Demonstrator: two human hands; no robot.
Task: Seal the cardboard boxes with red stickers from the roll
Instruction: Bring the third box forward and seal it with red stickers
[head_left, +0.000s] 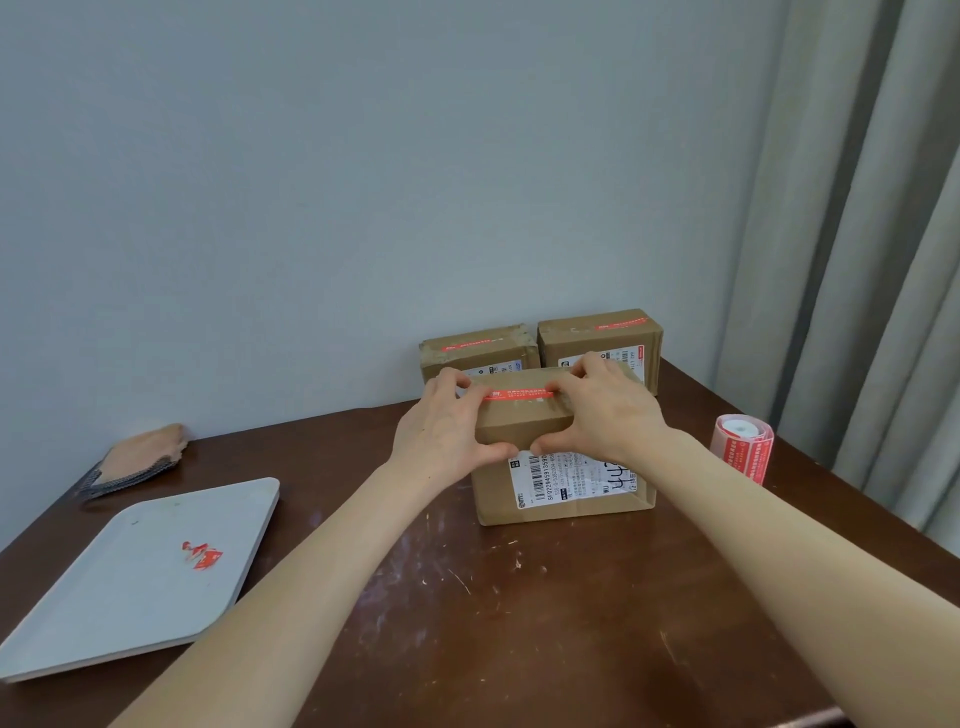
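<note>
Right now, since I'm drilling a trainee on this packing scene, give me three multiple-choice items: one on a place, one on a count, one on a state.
1. Where is the sticker roll?
A. on the floor
B. on the table, right of the front box
C. on a shelf

2. How many cardboard boxes are on the table?
A. three
B. two
C. five

3. What are the hands doing?
A. hanging idle
B. peeling a sticker off the roll
C. both gripping the front box, fingers on its red sticker

Answers:
1 B: the roll stands on the wood, apart from the box, on its right.
2 A: two by the wall plus the front one.
3 C: the left hand and right hand have thumbs on the front face and fingers at the sticker's ends.
</note>
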